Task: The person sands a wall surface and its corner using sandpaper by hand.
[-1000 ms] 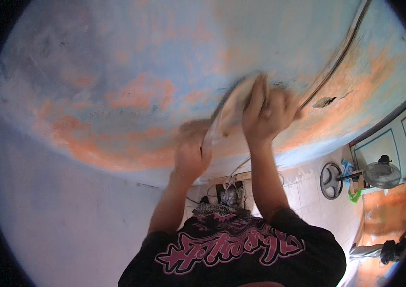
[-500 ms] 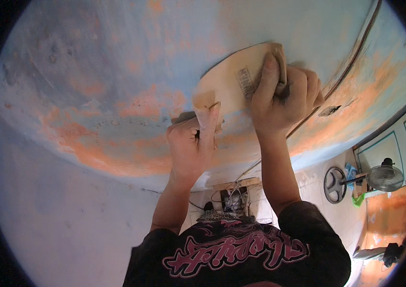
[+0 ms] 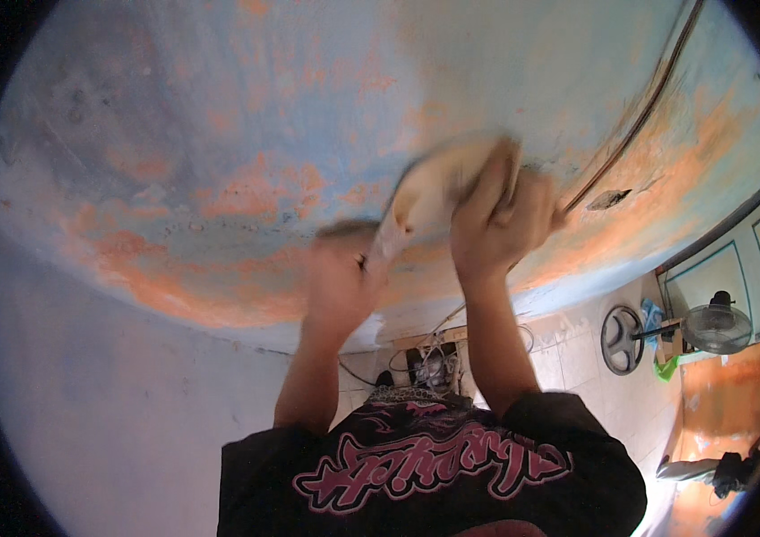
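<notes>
Stretched between both hands is a cream, sandpaper-like sheet (image 3: 434,192), bowed and blurred by motion, lying against a wall (image 3: 308,107) of worn blue and orange paint. My left hand (image 3: 340,273) is closed on the sheet's left end. At the other end, my right hand (image 3: 501,219) grips it with the thumb on top and fingers folded behind. The sheet's far face, towards the wall, is hidden.
A dark cable (image 3: 640,116) runs down the wall to the right, beside a small hole (image 3: 610,200). Lower right stand a fan (image 3: 717,328), its round base (image 3: 622,340) and a pale panelled door (image 3: 716,277). A wooden piece (image 3: 398,340) lies below my hands.
My right hand has come down and a little left with the sheet, which bends more now. The left hand has shifted slightly left and stays closed on it.
</notes>
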The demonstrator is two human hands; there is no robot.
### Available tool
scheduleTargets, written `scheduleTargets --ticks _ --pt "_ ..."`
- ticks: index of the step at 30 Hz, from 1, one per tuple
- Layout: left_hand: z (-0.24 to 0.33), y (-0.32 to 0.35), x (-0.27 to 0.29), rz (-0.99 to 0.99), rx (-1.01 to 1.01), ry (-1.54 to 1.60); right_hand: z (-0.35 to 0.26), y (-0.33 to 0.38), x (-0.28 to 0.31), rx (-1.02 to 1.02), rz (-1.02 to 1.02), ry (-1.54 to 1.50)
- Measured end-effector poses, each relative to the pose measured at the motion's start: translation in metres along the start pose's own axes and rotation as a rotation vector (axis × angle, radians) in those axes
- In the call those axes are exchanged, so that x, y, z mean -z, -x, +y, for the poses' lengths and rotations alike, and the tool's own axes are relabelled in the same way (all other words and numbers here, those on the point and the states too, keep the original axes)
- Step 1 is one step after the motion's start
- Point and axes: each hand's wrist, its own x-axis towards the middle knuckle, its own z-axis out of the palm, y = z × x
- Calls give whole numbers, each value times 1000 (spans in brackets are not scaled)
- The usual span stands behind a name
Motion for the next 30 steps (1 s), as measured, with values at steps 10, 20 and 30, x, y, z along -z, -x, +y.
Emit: scheduleTargets --ticks 10,20,30 --pt "38 -28 2 192 -119 -99 -4 -61 -8 -40 -9 -95" --pt "57 -41 -19 398 -311 -160 2 -61 -7 40 -50 -138" --pt "42 -39 -18 750 -419 -447 7 -37 3 -39 -127 -151"
